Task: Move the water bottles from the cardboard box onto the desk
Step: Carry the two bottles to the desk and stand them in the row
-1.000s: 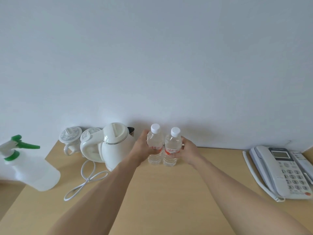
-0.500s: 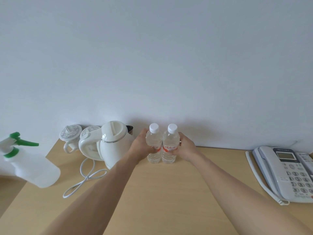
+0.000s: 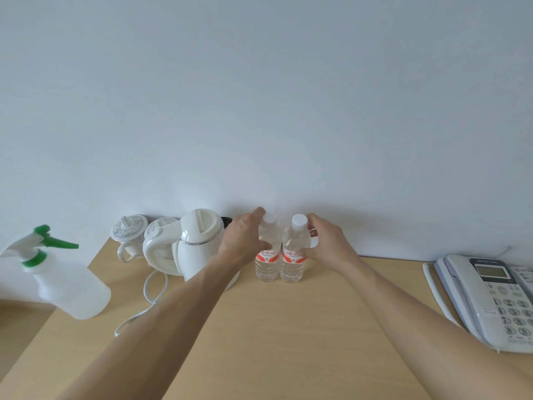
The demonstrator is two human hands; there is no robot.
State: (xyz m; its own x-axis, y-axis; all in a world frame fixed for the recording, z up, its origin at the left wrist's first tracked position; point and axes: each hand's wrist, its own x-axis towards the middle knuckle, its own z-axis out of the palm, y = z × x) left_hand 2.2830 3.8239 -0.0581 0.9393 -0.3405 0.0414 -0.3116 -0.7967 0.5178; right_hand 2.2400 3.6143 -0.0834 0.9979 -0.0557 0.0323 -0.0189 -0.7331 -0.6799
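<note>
A plain white wall [image 3: 259,96] rises behind the light wooden desk [image 3: 274,342].

Kettle [image 3: 202,243] crowds left; desk [image 3: 288,342] front open.

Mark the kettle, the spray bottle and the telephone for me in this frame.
kettle [image 3: 202,243], head view, on its white body below the lid.
spray bottle [image 3: 72,290], head view, on its translucent tank.
telephone [image 3: 501,304], head view, on the keypad face.
</note>
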